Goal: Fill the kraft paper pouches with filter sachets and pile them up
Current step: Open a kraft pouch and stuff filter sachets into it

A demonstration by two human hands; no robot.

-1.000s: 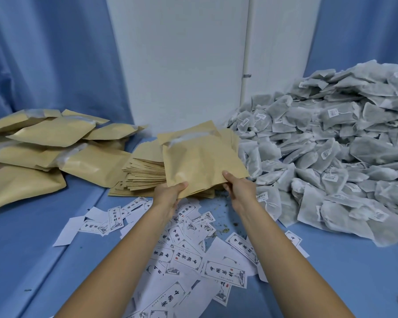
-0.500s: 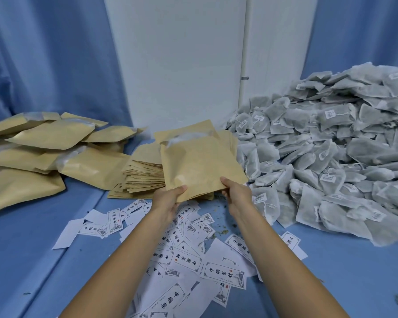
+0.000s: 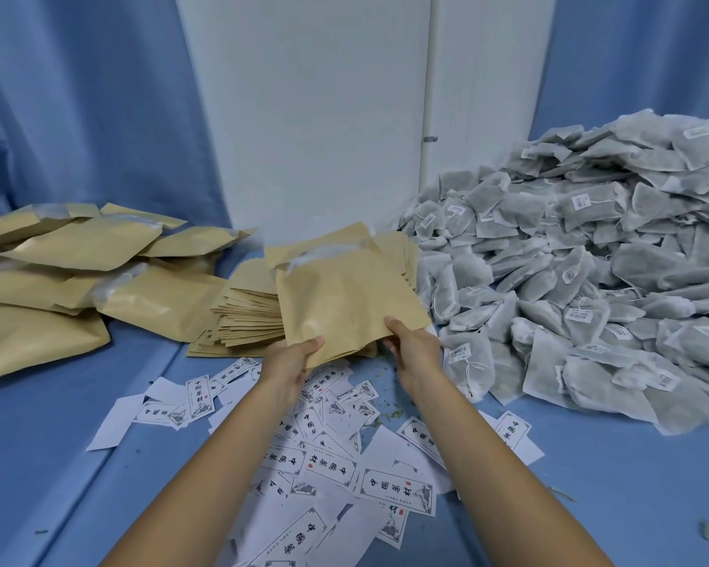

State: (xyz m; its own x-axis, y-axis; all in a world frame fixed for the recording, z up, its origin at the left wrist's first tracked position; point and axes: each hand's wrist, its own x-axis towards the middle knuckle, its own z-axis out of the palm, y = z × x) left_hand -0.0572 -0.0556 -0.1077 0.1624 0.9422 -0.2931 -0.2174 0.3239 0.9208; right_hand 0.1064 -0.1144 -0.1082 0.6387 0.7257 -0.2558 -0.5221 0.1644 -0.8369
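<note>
Head view.
- Kraft pouch (image 3: 344,296): one, held above bench (image 3: 631,484), tilted, mouth away from person, just in front of empty-pouch stack (image 3: 246,317).
- Left hand (image 3: 287,358): fingers pinching pouch's near left corner.
- Right hand (image 3: 414,345): fingers pinching pouch's near right edge.
- Filled pouches (image 3: 78,255): piled far left.
- Filter sachets (image 3: 569,288): large heap, right.
- Printed labels (image 3: 324,468): scattered beneath forearms.

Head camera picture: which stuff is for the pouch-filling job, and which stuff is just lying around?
For the job:
kraft pouch, held by the left hand and right hand
stack of empty pouches
heap of filter sachets
pile of filled pouches

Just lying about:
printed paper slips
green crumbs on the blue cloth
</note>
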